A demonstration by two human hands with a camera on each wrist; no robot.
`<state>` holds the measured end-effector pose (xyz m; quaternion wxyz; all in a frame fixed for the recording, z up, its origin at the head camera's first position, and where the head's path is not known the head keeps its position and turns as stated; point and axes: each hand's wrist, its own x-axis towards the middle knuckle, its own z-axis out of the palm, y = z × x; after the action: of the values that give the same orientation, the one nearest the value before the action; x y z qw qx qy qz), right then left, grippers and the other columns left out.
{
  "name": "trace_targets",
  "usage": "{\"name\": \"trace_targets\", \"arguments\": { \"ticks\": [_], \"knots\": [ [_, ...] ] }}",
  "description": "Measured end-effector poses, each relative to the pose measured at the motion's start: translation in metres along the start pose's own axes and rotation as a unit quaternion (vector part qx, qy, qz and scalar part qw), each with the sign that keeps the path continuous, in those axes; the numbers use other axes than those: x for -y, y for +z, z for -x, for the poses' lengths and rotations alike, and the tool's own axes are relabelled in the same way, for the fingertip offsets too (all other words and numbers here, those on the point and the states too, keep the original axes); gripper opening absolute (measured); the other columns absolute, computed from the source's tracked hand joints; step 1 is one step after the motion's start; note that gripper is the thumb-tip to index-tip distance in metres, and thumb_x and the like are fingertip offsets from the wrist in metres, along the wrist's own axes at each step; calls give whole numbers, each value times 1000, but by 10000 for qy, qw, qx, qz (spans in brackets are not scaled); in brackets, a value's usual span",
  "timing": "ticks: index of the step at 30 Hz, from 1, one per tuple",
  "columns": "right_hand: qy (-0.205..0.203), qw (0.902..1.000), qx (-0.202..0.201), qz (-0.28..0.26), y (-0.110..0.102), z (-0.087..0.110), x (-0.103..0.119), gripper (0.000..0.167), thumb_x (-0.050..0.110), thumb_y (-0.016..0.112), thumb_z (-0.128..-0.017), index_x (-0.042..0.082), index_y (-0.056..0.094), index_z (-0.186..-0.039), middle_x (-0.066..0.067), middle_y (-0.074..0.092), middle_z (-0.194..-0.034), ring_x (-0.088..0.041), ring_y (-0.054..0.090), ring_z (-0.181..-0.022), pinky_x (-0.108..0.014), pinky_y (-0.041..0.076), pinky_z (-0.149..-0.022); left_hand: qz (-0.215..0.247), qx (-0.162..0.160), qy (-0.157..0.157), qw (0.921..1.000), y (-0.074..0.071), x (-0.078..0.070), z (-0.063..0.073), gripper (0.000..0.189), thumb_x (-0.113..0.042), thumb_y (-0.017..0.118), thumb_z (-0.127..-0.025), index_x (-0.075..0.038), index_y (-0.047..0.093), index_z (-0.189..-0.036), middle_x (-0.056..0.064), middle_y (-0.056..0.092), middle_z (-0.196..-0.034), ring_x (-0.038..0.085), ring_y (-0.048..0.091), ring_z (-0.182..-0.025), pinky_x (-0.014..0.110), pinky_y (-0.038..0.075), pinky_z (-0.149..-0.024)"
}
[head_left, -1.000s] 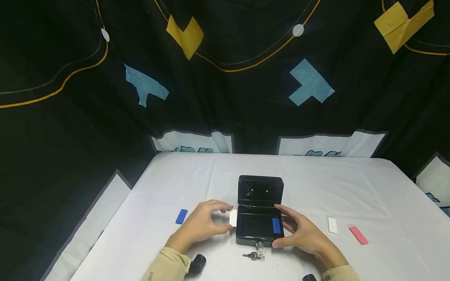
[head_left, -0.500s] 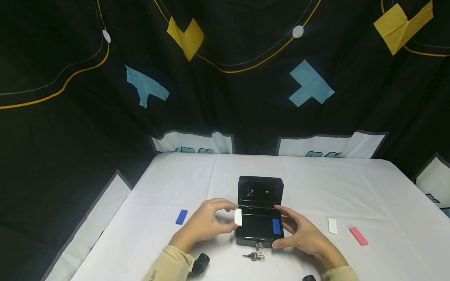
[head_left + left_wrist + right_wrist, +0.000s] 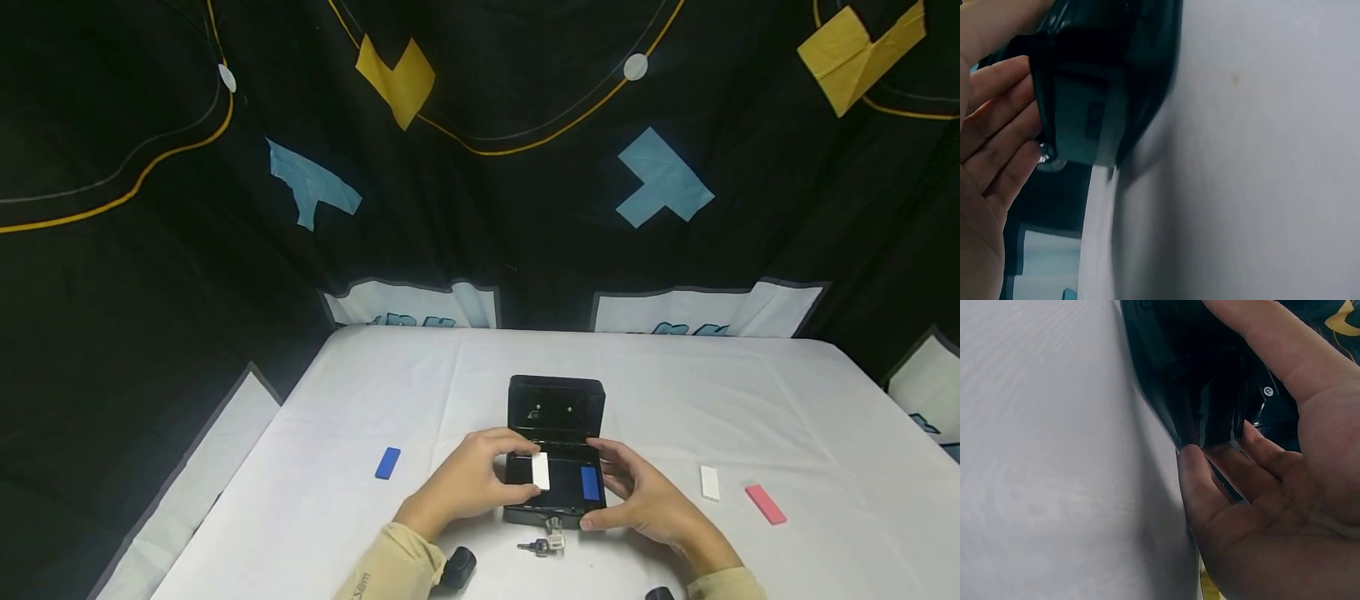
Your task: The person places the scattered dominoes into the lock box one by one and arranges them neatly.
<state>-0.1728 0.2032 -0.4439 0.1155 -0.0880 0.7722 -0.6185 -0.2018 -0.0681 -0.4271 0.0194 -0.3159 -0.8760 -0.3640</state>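
A small black metal cash box (image 3: 517, 516) stands on the white-covered table, its lid (image 3: 557, 405) raised at the back. My left hand (image 3: 467, 479) pinches a white block (image 3: 540, 472) between thumb and fingertips, over the left-middle part of the box. The left wrist view shows other fingers (image 3: 1007, 119) beside the box's side wall; the block is hidden there. My right hand (image 3: 647, 498) grips the box's right side, thumb at the front corner and fingers toward the back. Inside, at the right end, lies a blue block (image 3: 590, 483). Keys (image 3: 537, 547) hang at the front lock.
Another blue block (image 3: 387, 463) lies on the table to the left. To the right are a second white block (image 3: 708, 482) and a pink block (image 3: 766, 504). A black curtain (image 3: 480, 233) with taped shapes hangs behind the table (image 3: 420, 375).
My left hand has carried the white block rightward, from beside the box's left wall to over its inside. The right hand and the box have stayed in place.
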Motion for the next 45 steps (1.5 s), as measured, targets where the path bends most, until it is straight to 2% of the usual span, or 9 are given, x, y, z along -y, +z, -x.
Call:
{"name": "trace_targets", "arguments": {
  "ticks": [7,15,21,31,45],
  "knots": [
    [-34,10000,58,-13,0,0,0,110,2,97,-57,2,39,-151,-25,40,-151,-41,39,-137,-33,40,-107,-83,219,125,9996,9,-6,-9,45,-29,86,-80,-15,73,-121,-12,66,-113,2,60,-96,26,52,-87],
    [-74,9999,133,-8,-2,-1,1,110,3,97,-59,1,37,-151,-26,39,-151,-42,40,-137,-33,39,-107,-242,446,268,9984,19,-10,-18,41,-32,87,-79,-16,75,-115,-13,68,-104,-1,61,-94,21,50,-85],
    [-55,9998,193,-43,-2,-1,1,110,3,96,-60,0,36,-152,-27,37,-152,-42,39,-138,-33,39,-107,-686,458,381,9959,26,-12,-24,41,-38,87,-79,-17,77,-113,-13,70,-105,-4,60,-89,17,50,-80],
    [-78,9994,325,-106,-3,-1,0,111,3,96,-62,-1,33,-153,-28,35,-154,-43,38,-139,-33,39,-107,-900,545,116,9944,32,-15,-29,40,-38,87,-78,-19,77,-112,-14,70,-104,-7,53,-72,15,45,-63],
    [-87,9994,331,-112,-3,0,2,111,2,95,-62,-2,32,-153,-29,34,-154,-43,38,-139,-33,39,-107,-1164,470,48,9921,35,-17,-31,40,-39,88,-77,-20,78,-110,-15,69,-102,-7,50,-68,17,43,-60]
  ]
}}
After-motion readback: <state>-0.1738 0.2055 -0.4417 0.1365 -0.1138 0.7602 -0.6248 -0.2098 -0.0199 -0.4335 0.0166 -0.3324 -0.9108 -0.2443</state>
